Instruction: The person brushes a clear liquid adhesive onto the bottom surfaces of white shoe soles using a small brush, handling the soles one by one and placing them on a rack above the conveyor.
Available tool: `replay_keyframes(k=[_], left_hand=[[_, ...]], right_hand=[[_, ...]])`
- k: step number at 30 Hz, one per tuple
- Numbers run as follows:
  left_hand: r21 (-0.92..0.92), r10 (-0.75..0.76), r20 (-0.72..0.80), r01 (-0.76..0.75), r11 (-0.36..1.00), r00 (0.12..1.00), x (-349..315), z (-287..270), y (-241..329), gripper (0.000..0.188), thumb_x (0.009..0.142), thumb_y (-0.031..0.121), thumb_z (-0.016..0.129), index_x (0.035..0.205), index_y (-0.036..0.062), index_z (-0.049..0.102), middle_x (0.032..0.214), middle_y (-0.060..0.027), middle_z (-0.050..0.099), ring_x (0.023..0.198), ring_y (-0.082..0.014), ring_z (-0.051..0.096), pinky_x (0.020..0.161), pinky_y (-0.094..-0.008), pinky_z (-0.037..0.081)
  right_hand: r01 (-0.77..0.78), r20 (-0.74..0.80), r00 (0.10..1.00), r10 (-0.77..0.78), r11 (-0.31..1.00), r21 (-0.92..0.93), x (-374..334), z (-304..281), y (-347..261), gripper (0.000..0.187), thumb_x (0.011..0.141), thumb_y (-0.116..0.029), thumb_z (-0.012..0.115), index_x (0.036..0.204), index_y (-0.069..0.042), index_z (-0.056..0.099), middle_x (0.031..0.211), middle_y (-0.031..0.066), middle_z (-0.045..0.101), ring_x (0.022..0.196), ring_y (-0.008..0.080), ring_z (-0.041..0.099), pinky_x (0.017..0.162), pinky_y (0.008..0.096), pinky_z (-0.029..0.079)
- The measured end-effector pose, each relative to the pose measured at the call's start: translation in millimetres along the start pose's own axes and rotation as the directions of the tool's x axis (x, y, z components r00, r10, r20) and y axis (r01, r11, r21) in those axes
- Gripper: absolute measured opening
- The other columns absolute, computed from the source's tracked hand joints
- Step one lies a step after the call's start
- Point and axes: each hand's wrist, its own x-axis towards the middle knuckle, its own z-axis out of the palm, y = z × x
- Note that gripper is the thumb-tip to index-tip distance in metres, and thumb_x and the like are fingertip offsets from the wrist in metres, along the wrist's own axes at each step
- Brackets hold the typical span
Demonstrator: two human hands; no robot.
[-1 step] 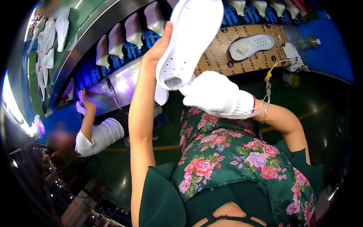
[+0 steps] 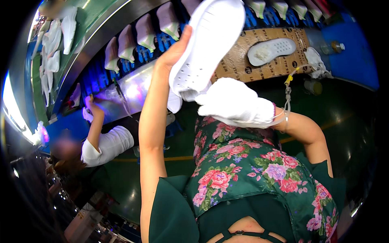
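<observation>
A white shoe sole [image 2: 208, 44] is held up in front of me, tilted, with its row of small holes toward the lower end. My left hand [image 2: 178, 50] grips its left edge, thumb showing along the side. At the lower end, my right hand [image 2: 233, 103], in a white knit glove, has its bunched fingertips against or just beside the sole. What those fingers pinch, if anything, is hidden. Part of another white sole [image 2: 174, 102] shows beside my left forearm. On the cardboard [image 2: 239, 73] lies a white sole [image 2: 270, 52] with pale fluffy material on it.
Shoes on lasts [image 2: 168, 20] line the conveyor beyond the bench. A clear bottle [image 2: 333, 47] and a white cloth [image 2: 315, 58] sit at the right. A cord with a yellow clip [image 2: 289, 79] runs to my right wrist. A co-worker in a white top [image 2: 107, 146] works at left.
The held sole has shifted slightly right and down, with its lower end turned a little. My left hand moved along with it, and my gloved right hand stays near the lower end.
</observation>
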Motion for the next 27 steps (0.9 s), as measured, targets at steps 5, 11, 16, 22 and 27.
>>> replay_keyframes(k=[5,11,16,22,27], left_hand=[[0.350,-0.034,-0.178,0.095,0.932,0.983,19,-22,-10,0.085,0.096,0.072,0.040,0.137,-0.0001,0.059,0.132,-0.0136,0.064,0.116,-0.0213,0.061,0.101,-0.0317,0.049],[-0.016,0.115,-0.016,-0.115,0.993,0.993,-1,20,-9,0.092,0.096,0.077,0.021,0.153,0.0057,0.038,0.141,-0.0181,0.055,0.116,-0.0263,0.064,0.098,-0.0362,0.054],[-0.464,0.234,0.143,-0.144,0.874,0.962,-10,26,-57,0.079,0.103,0.066,0.015,0.151,0.0067,0.036,0.131,-0.0186,0.060,0.108,-0.0300,0.068,0.093,-0.0415,0.058],[-0.509,0.243,-0.038,-0.228,0.830,0.969,-22,59,-69,0.056,0.108,0.037,0.037,0.150,-0.0005,0.035,0.152,-0.0175,0.042,0.142,-0.0313,0.040,0.122,-0.0512,0.027],[-0.786,0.177,0.051,-0.070,0.614,0.983,-48,36,-94,0.052,0.102,0.035,0.053,0.142,0.0008,0.046,0.128,-0.0264,0.059,0.107,-0.0431,0.066,0.087,-0.0523,0.062]], right_hand=[[-0.006,0.007,1.000,0.006,1.000,0.027,8,-18,11,0.025,0.075,-0.007,0.079,0.099,-0.013,0.075,0.095,0.0066,0.074,0.080,0.0276,0.070,0.071,0.0378,0.054],[-0.399,-0.088,0.869,0.487,0.795,0.457,1,-45,7,0.014,0.077,-0.005,0.081,0.091,-0.004,0.078,0.092,0.0092,0.077,0.078,0.0180,0.073,0.070,0.0300,0.056],[-0.451,-0.292,0.814,0.503,0.863,0.228,18,-63,18,0.019,0.079,-0.003,0.079,0.098,0.000,0.077,0.097,0.0121,0.076,0.085,0.0197,0.072,0.076,0.0310,0.056],[-0.348,-0.183,0.920,0.347,0.937,0.030,21,-73,23,0.017,0.077,-0.006,0.077,0.094,-0.008,0.077,0.090,0.0098,0.075,0.076,0.0234,0.069,0.071,0.0329,0.053],[-0.251,-0.180,0.950,0.255,0.967,0.042,12,-64,8,0.016,0.074,-0.003,0.077,0.089,-0.008,0.075,0.087,0.0087,0.074,0.077,0.0255,0.070,0.069,0.0347,0.053]])
